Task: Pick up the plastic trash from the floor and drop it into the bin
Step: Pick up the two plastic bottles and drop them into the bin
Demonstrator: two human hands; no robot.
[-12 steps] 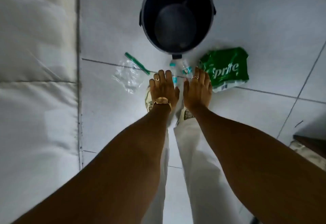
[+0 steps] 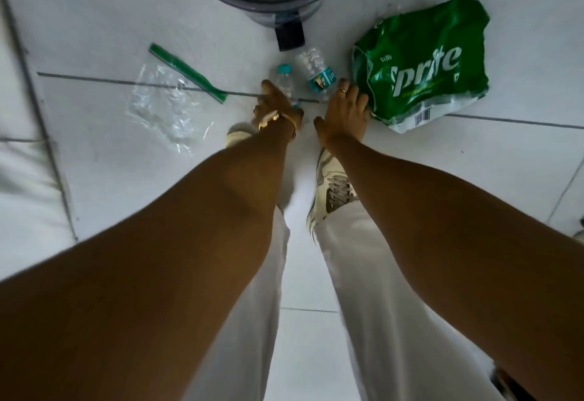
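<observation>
Plastic trash all lies on the floor (image 2: 410, 211), just short of the bin (image 2: 271, 2): two small clear bottles side by side, a green Sprite wrap (image 2: 420, 62) and a clear zip bag (image 2: 164, 106) w/ green seal strip.

Handling, as a guess: bottles look empty, so very light, thin-walled, will crush a bit and roll, smooth & a little slippery. Best taken round the mid-body or by the neck under the cap. Wrap & zip bag are limp film, near weightless; bunch them in a fist, pinching an edge would let them slide.

Left bottle (image 2: 284, 79), teal cap, sits right under the left hand (image 2: 275, 105); its lower half is hidden by the fingers. Left grip curls down onto it, touching, but can't tell if it's closed round it yet. Right bottle (image 2: 316, 75) lies just beyond & to the left of the right hand (image 2: 344, 113). Right grip is spread, fingers loose, holding nothing; its outer edge is touching or nearly touching the wrap.

Both arms are stretched straight down and fwd, wrists close together, palms to the floor, person bent over their own shoes (image 2: 331, 192).
</observation>
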